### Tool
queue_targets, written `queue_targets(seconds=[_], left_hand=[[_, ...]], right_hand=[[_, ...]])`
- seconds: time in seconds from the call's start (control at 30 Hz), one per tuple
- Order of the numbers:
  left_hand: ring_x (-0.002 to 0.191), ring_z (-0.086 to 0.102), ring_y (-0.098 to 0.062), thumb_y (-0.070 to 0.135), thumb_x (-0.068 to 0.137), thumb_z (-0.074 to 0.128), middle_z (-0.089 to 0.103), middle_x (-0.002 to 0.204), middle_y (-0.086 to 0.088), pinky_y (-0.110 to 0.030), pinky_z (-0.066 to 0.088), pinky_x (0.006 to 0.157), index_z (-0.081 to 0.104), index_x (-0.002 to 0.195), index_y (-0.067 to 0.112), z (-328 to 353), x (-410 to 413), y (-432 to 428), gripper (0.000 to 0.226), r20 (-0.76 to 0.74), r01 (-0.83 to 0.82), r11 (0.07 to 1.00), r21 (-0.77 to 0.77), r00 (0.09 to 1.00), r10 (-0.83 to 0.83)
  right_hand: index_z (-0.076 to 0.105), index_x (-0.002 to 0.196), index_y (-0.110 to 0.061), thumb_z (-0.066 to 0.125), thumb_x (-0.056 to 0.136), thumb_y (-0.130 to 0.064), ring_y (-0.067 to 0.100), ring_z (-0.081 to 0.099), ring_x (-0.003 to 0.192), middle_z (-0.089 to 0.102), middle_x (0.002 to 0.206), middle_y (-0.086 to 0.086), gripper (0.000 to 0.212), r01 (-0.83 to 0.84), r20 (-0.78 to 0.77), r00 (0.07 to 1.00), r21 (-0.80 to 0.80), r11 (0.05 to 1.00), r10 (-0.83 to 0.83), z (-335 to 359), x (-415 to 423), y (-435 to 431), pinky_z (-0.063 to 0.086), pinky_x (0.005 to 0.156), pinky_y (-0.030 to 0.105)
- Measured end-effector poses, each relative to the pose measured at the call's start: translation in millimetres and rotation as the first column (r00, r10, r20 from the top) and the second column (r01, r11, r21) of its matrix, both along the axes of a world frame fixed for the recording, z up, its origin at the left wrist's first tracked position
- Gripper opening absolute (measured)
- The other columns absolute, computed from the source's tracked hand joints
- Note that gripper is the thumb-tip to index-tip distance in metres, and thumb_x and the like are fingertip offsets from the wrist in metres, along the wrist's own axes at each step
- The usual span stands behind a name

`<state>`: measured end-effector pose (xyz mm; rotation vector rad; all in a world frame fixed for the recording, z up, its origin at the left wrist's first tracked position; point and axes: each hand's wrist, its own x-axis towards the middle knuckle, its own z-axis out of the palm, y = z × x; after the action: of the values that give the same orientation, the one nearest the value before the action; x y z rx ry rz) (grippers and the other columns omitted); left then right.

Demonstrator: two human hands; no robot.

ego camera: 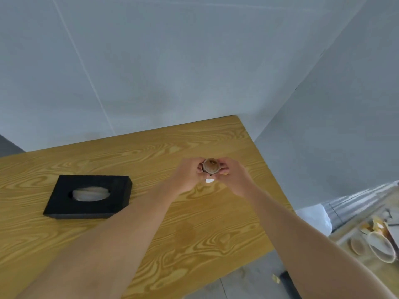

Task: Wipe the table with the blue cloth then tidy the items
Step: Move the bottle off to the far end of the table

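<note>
Left hand [187,175] and right hand [232,176] each grip a small brown-capped object [211,166], body mostly hidden, above the tabletop [194,234], black tissue box [88,196] at 9 o'clock.

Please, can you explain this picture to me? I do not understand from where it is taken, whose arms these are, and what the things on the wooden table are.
There is no machine here. A camera worn on a person's head looks down, so the two bare arms are that person's own. The left hand and right hand together hold a small round brown item, seen from above; what it is cannot be told. On the wooden table lies a black tissue box with white tissue in its opening. No blue cloth is visible.
</note>
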<state>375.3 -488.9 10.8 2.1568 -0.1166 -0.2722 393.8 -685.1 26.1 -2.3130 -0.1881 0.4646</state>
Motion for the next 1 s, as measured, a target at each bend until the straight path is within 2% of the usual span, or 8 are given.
queue_targets(seconds=[0.1, 0.4, 0.47, 0.53, 0.63, 0.73, 0.8, 1.0], left_hand=[[0.105, 0.071, -0.023, 0.012, 0.089, 0.082, 0.077, 0.113, -0.007, -0.045, 0.057, 0.096, 0.072, 0.124, 0.008, -15, 11, -19, 0.037, -0.019, 0.011, 1.0, 0.016, 1.0, -0.01], [0.109, 0.071, -0.021, 0.012, 0.092, 0.078, 0.076, 0.118, -0.006, -0.045, 0.057, 0.098, 0.07, 0.128, 0.01, -37, 22, -40, 0.037, -0.073, -0.04, 0.999, -0.012, 0.997, 0.039], [0.114, 0.07, -0.023, 0.013, 0.093, 0.078, 0.074, 0.123, -0.008, -0.045, 0.057, 0.1, 0.067, 0.132, 0.009, -38, 21, -39, 0.042, -0.094, -0.044, 0.999, 0.0, 0.995, 0.044], [0.126, 0.065, -0.027, 0.016, 0.094, 0.077, 0.067, 0.137, -0.014, -0.045, 0.053, 0.106, 0.056, 0.145, 0.006, -36, 19, -36, 0.056, -0.125, -0.061, 0.998, 0.028, 0.99, 0.064], [0.14, 0.053, -0.027, 0.031, 0.098, 0.073, 0.052, 0.154, -0.014, -0.044, 0.046, 0.112, 0.042, 0.156, 0.007, -26, 10, -20, 0.07, -0.14, -0.088, 0.991, 0.1, 0.985, 0.101], [0.148, 0.041, -0.027, 0.046, 0.101, 0.063, 0.042, 0.163, -0.008, -0.046, 0.037, 0.119, 0.037, 0.159, 0.015, -10, -3, 10, 0.071, -0.082, -0.098, 0.969, 0.229, 0.989, 0.12], [0.149, 0.039, -0.028, 0.051, 0.102, 0.056, 0.04, 0.163, -0.007, -0.047, 0.036, 0.117, 0.035, 0.16, 0.018, 5, -15, 38, 0.07, -0.03, -0.129, 0.945, 0.3, 0.989, 0.144], [0.15, 0.037, -0.029, 0.065, 0.098, 0.039, 0.039, 0.164, -0.008, -0.052, 0.033, 0.12, 0.033, 0.158, 0.019, 43, -61, 149, 0.076, 0.132, -0.261, 0.782, 0.565, 0.965, 0.227]], right_hand=[[0.065, 0.129, -0.025, 0.087, 0.085, -0.025, 0.004, 0.067, 0.108, 0.072, 0.116, -0.013, 0.049, 0.012, -0.023, 1.0, 0.006, 1.0, -0.012, -18, 9, -17, 0.055, 0.094, 0.031], [0.062, 0.136, -0.02, 0.081, 0.091, -0.015, 0.008, 0.067, 0.113, 0.071, 0.123, -0.008, 0.049, 0.045, -0.068, 0.997, -0.016, 0.999, -0.046, -41, 21, -33, 0.054, 0.103, 0.038], [0.059, 0.14, -0.019, 0.081, 0.091, -0.017, 0.01, 0.066, 0.116, 0.07, 0.127, -0.006, 0.054, 0.054, -0.071, 0.996, -0.028, 0.998, -0.056, -40, 20, -31, 0.053, 0.105, 0.042], [0.048, 0.151, -0.02, 0.082, 0.09, -0.027, 0.013, 0.061, 0.125, 0.065, 0.138, -0.003, 0.07, 0.05, -0.066, 0.996, -0.066, 0.997, -0.054, -35, 17, -29, 0.05, 0.109, 0.044], [0.032, 0.159, -0.027, 0.07, 0.092, -0.051, 0.02, 0.048, 0.142, 0.048, 0.157, -0.004, 0.081, -0.005, 0.07, 0.997, -0.231, 0.973, 0.022, -22, 15, -21, 0.037, 0.118, 0.05], [0.028, 0.161, -0.029, 0.053, 0.094, -0.063, 0.021, 0.036, 0.151, 0.037, 0.166, -0.004, 0.079, -0.08, 0.203, 0.964, -0.391, 0.917, 0.171, -3, 18, 3, 0.025, 0.121, 0.05], [0.025, 0.163, -0.027, 0.046, 0.094, -0.069, 0.022, 0.027, 0.155, 0.029, 0.17, -0.002, 0.083, -0.128, 0.233, 0.937, -0.466, 0.875, 0.261, 10, 20, 29, 0.023, 0.122, 0.05], [0.023, 0.163, -0.026, 0.039, 0.092, -0.076, 0.021, 0.024, 0.157, 0.026, 0.172, -0.001, 0.088, -0.242, 0.307, 0.843, -0.516, 0.822, 0.441, 40, 12, 139, 0.023, 0.122, 0.048]])
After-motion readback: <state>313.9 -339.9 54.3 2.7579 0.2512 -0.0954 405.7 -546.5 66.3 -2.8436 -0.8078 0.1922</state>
